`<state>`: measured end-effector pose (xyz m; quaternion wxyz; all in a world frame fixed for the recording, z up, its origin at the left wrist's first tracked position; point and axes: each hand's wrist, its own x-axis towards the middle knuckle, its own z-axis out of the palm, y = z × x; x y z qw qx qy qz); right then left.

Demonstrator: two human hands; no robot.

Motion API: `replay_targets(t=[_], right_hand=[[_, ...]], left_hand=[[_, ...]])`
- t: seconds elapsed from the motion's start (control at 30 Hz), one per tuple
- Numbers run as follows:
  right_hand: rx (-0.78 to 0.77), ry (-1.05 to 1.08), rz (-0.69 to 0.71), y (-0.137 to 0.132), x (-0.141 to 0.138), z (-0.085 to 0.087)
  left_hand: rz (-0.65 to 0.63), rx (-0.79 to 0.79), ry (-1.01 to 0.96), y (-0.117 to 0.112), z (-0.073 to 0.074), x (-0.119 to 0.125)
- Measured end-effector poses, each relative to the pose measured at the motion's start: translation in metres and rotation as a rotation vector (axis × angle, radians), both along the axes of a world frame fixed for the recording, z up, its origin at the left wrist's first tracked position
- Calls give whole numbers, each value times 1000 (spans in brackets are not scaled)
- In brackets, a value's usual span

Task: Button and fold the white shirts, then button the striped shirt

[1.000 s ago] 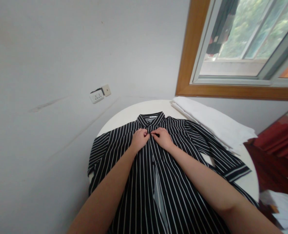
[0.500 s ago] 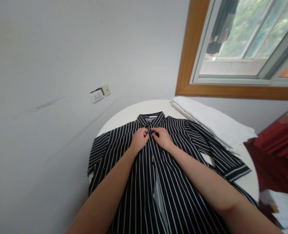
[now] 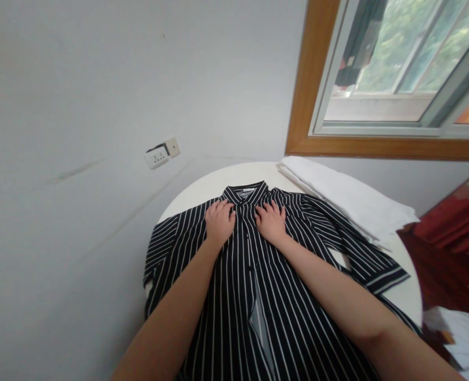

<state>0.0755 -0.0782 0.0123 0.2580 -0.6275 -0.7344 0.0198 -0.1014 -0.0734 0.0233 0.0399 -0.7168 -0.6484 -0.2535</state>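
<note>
A black shirt with thin white stripes point(image 3: 234, 307) lies face up on a round white table point(image 3: 202, 188), collar toward the wall. My left hand point(image 3: 219, 221) rests flat on the shirt's chest just left of the placket, fingers stretched out. My right hand point(image 3: 271, 222) lies flat on the other side, just below the collar, fingers spread. Neither hand holds anything. The placket is closed near the collar and gapes open lower down, near my forearms.
A folded white cloth point(image 3: 349, 198) lies at the table's far right edge under the wooden window frame point(image 3: 309, 95). A wall socket point(image 3: 161, 153) sits on the grey wall at left. Dark red fabric point(image 3: 452, 248) and white paper point(image 3: 460, 338) are at right.
Both hands were pinched together at the top of the placket just below the collar. They have let go, moved apart and now lie flat on either side of it.
</note>
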Motion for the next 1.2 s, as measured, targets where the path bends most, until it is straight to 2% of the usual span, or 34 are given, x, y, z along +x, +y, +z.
replay_targets(t=[0.13,0.3,0.87,1.1,1.2], right_hand=[[-150,-74,21,2,3,-5],[-178,-114,24,2,0,-5],[-234,-113,56,47,-5,-3],[-251,-118,37,66,-8,1],[-206,-114,35,69,-6,3]], left_hand=[[30,-159,74,3,-11,1],[66,-200,86,11,-15,5],[147,-278,63,49,-11,3],[107,-269,68,73,-10,-6],[105,-189,120,73,-7,-8]])
